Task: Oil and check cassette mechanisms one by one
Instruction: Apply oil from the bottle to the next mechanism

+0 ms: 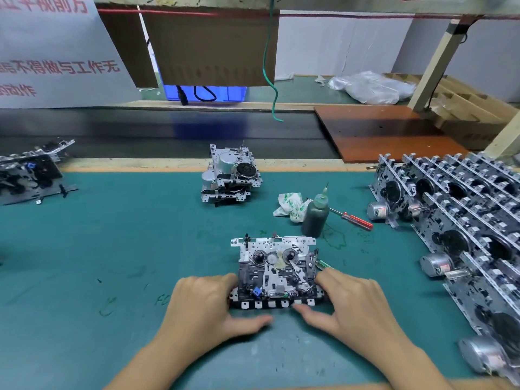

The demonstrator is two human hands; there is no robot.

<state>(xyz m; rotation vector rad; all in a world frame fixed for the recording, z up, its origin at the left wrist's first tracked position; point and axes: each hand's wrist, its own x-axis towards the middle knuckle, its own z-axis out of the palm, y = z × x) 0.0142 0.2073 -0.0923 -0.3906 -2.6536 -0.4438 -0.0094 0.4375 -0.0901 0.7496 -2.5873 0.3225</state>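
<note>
A cassette mechanism [277, 270] lies flat on the green mat, reels and levers facing up, its row of black keys toward me. My left hand [206, 304] grips its left side, fingers curled against the edge, thumb lying below the keys. My right hand [353, 302] grips its right side, its thumb at the front keys. A dark oil bottle [315, 213] with a needle tip stands upright just beyond the mechanism to the right.
A stack of two mechanisms [229, 175] sits at the mat's far edge. Several mechanisms [461, 218] stand in rows on the right. More mechanisms [31, 173] lie far left. A crumpled rag [291, 206] and a red-handled screwdriver [355, 220] flank the bottle. A dark conveyor belt [168, 133] runs behind.
</note>
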